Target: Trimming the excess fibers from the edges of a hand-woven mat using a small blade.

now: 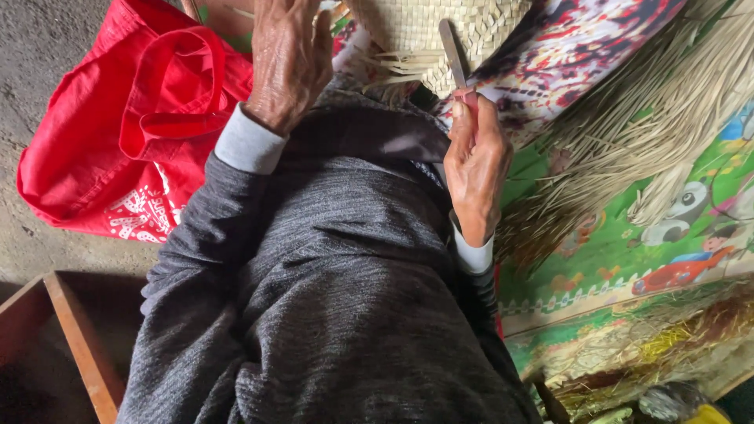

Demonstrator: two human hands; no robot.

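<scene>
Clearly, the right hand [473, 169] is closed around the red handle of a small knife with a grey metal blade [455, 55]. The blade points up and away from the person, and its tip lies over the pale woven straw piece [424, 31] at the top of the view. The thumb presses on the handle just below the blade.

The left hand [287, 59] is open, with the fingers stretched and close together. It reaches toward the left edge of the woven straw piece; whether it touches the weave I cannot tell, because the fingertips leave the view. Both arms wear dark grey knitted sleeves with light grey cuffs.

The woven straw piece rests over the person's knees, and loose strip ends hang from its lower edge, between the two hands. To the right lies a thick bundle of dry, pale straw strips [660, 118], spread over a colourful green plastic mat with cartoon pictures [628, 251]. To the left, a red cloth bag with handles [133, 133] lies on the grey floor. A brown wooden box [75, 338] stands at the lower left corner.
</scene>
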